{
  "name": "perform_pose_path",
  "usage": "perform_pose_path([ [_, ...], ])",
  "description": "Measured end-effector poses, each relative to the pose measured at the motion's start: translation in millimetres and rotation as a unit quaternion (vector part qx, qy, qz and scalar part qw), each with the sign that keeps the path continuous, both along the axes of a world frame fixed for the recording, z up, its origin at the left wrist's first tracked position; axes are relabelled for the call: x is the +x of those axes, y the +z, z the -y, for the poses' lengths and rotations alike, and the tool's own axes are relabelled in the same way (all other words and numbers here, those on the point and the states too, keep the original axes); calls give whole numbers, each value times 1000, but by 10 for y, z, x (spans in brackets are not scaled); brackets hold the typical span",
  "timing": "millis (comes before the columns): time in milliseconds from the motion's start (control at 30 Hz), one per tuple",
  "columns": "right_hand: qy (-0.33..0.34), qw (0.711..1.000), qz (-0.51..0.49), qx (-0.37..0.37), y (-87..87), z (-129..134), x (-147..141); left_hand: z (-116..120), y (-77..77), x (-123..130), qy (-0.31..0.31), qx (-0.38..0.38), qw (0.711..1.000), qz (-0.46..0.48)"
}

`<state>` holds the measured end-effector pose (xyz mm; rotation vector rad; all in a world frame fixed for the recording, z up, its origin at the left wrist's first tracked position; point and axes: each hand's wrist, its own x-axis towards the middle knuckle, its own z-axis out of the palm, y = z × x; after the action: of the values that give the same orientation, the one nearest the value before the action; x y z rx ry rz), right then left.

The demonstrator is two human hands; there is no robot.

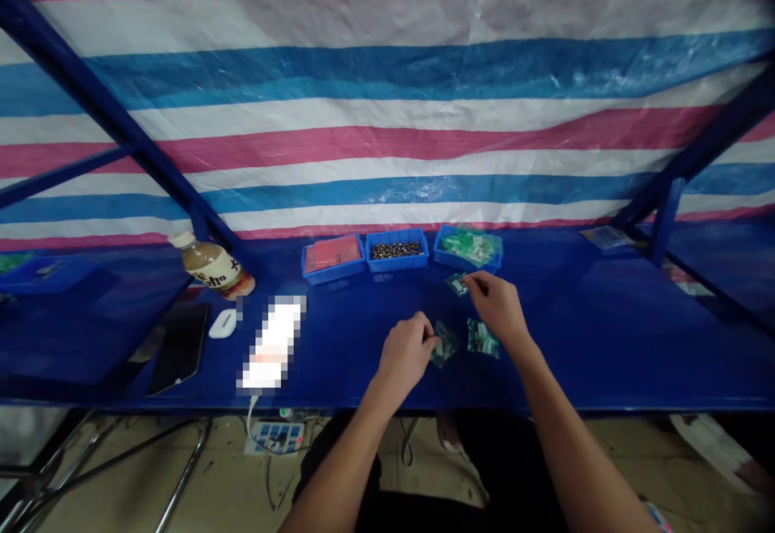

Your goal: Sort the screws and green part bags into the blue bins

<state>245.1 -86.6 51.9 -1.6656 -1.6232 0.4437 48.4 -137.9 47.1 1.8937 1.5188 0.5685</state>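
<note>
My left hand (409,349) is closed, its thumb and fingers pinching the edge of a small clear plastic bag (446,345) low over the blue table. Farther forward, my right hand (495,300) pinches a second small greenish bag (458,283) by its right side. Between my forearms lies another small bag (483,338) with greenish and whitish contents, touched by neither hand. Just beyond my right hand stands a blue bin (493,259) heaped with green-tinted plastic bags (470,244). What exactly the bags contain is too small to make out.
Left of that bin are a blue bin of small metal parts (396,251) and one holding pinkish-red packets (333,252). A drink bottle (213,266), a white earbud case (223,324), a dark tablet-like device (179,347) and a blurred-out phone (274,345) on a cable lie to the left.
</note>
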Motion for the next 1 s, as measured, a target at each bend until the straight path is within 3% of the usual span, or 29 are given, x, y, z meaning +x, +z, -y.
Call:
perform_pose_path([
  [133,44,999,14,9,-10,19,-80,-127,39,-206,79,7,984,158],
  [233,99,995,7,6,9,37,-191,-186,107,-310,128,-23,949,287],
  [333,157,987,-39,-4,65,81,-341,-199,157,-347,148,-44,909,387],
  [433,214,970,-111,-25,129,151,-502,-196,162,-361,154,-49,887,432],
  [600,245,951,-183,-56,150,225,-677,-200,130,-384,158,-32,885,438],
  [833,253,943,-197,-93,80,198,-678,-183,159,-384,211,0,913,350],
  [1000,183,945,-253,-93,137,63,-636,-170,177,-383,275,21,915,294],
])
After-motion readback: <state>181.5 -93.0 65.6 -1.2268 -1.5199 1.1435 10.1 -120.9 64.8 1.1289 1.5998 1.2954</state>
